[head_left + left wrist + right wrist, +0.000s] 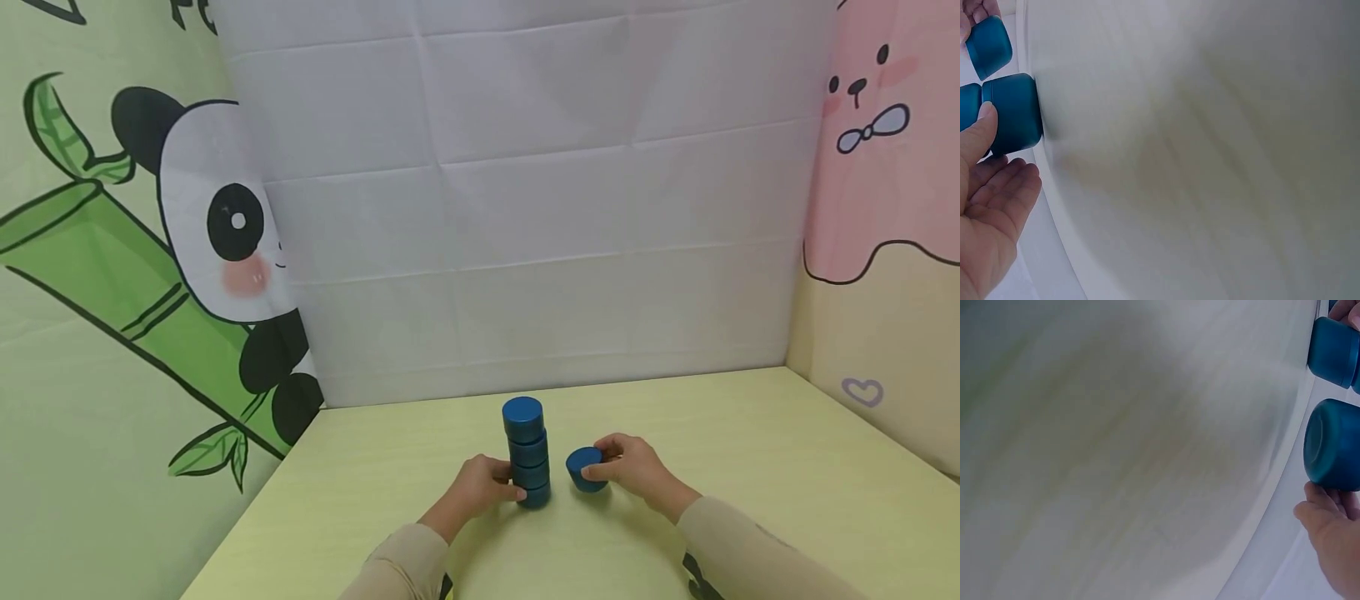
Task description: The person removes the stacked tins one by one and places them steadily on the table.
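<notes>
Beige sleeves (757,550) are seen nearest, reaching in from the bottom edge. Across the back, a white cloth (525,192) is hung, its fold creases left plainly visible. In front of it, a pale yellow table (337,500) is laid out. At the left, a green bamboo stalk (135,267) is pictured with a panda (191,250) beside it; at the right, a pink bear (892,200) with a bow tie is drawn.

Near the middle of the table, a stack (529,454) of four short blue cylinders is stood. Its lower part is held by the left hand (480,490), the thumb being placed at the seam above the bottom cylinder. By the right hand (637,468), a fifth blue cylinder (581,467) is pinched, just right of the stack and apart from it. This one is tilted; whether the table is touched by it cannot be told. Below the bear, a purple heart (862,392) is drawn.
</notes>
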A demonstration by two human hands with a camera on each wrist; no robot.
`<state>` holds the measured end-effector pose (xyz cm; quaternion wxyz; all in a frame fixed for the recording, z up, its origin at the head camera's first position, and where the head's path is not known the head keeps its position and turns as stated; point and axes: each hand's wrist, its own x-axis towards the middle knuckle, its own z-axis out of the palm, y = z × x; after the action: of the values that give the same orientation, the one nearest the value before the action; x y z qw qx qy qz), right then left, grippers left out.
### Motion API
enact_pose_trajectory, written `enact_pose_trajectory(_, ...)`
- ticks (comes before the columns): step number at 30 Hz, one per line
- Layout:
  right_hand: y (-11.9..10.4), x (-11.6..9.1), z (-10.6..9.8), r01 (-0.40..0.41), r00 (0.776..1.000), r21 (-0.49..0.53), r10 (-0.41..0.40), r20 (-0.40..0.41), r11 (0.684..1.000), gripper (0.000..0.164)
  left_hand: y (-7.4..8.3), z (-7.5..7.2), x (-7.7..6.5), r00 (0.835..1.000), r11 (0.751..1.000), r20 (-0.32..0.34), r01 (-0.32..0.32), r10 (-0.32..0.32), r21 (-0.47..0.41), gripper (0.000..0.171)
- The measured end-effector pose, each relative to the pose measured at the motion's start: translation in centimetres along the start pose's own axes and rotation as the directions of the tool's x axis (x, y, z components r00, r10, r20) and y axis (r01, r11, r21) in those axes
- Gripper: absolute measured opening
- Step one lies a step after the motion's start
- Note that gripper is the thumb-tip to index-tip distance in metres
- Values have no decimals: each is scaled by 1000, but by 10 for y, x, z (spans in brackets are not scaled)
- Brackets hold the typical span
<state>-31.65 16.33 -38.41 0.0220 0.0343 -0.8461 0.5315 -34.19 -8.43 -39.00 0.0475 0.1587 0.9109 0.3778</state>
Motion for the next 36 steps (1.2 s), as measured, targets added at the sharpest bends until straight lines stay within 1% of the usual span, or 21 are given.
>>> enact_pose_trajectory(11, 1, -1, 2, -16, 1000, -53, 16, 5, 998, 51, -2, -1, -2, 1000, 1000, 5, 2, -2, -4, 42)
enact_pose_trajectory(15, 0, -3, 4, -35, 999, -60, 36, 12, 998, 52, -2, -1, -3, 1000, 1000, 10, 6, -6, -10, 42)
enact_pose_trajectory(28, 0, -4, 8, -47, 999, -72, 49, 23, 996, 53, -3, -4, -6, 1000, 1000, 17, 23, -23, -15, 43)
enact_pose_trajectory(36, -2, -6, 9, -47, 998, -69, 49, 37, 997, 58, -3, -5, -9, 1000, 1000, 15, 5, -5, -25, 42)
